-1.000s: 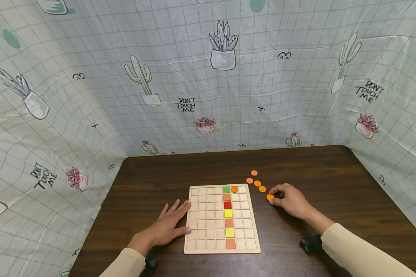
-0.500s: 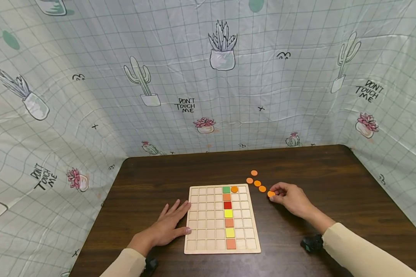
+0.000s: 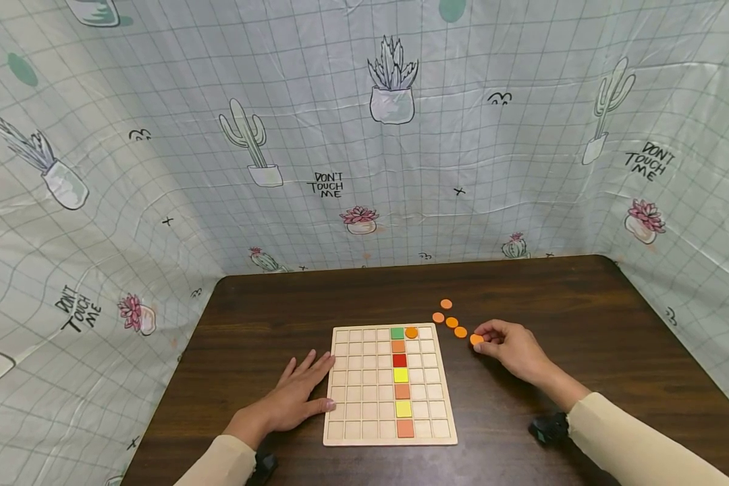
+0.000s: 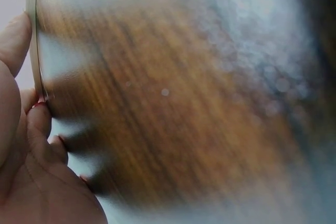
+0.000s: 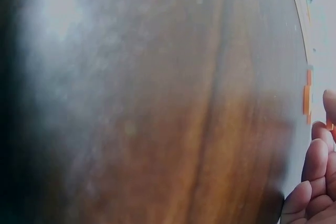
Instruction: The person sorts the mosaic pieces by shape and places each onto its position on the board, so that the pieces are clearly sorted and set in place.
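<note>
A pale wooden grid board (image 3: 367,385) lies on the dark table. One of its columns holds square tiles: a green tile (image 3: 397,333) at the top, then orange, red and yellow ones below. Beside the green tile sits an orange disc (image 3: 411,333). My left hand (image 3: 288,398) rests flat with spread fingers, its thumb and fingertips touching the board's left edge. To the right of the board, my right hand (image 3: 513,347) pinches another orange disc (image 3: 476,339) between thumb and fingers. In the right wrist view only part of that hand (image 5: 317,174) shows, at the lower right.
Several loose orange discs (image 3: 452,322) lie between the board's upper right corner and my right hand. The wood-grain table (image 3: 279,297) ends at a printed curtain (image 3: 316,135) behind and at both sides.
My right hand has shifted slightly up and away from the table's front, and the pinched orange disc has moved with it. My left hand and the board stay where they were.
</note>
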Tool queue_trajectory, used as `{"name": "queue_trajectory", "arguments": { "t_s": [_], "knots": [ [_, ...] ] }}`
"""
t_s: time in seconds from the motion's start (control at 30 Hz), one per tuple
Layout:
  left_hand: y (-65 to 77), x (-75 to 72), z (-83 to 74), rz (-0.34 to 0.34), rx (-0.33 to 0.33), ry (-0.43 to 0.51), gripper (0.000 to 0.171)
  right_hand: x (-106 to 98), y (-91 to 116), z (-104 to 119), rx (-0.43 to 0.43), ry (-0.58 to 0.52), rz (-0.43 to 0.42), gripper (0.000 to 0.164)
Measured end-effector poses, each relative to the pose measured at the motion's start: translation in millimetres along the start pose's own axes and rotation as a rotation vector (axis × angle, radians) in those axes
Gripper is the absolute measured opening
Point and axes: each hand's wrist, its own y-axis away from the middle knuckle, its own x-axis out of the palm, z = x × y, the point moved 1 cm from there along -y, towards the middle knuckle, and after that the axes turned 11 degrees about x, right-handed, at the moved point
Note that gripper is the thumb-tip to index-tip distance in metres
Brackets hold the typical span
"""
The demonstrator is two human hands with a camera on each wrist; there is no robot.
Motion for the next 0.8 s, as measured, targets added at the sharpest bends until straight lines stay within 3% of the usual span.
{"name": "queue_trajectory", "arguments": {
  "t_s": [0.43,0.8],
  "knots": [
    [-0.5,0.0,-0.6,0.002,-0.011,-0.016,0.084,8.7,-3.4,12.5,-0.034,-0.018,0.009,0.02],
    [0.2,-0.1,-0.7,-0.001,-0.007,-0.01,0.084,23.8,-5.9,35.5,-0.041,-0.038,0.032,0.021]
  ]
}}
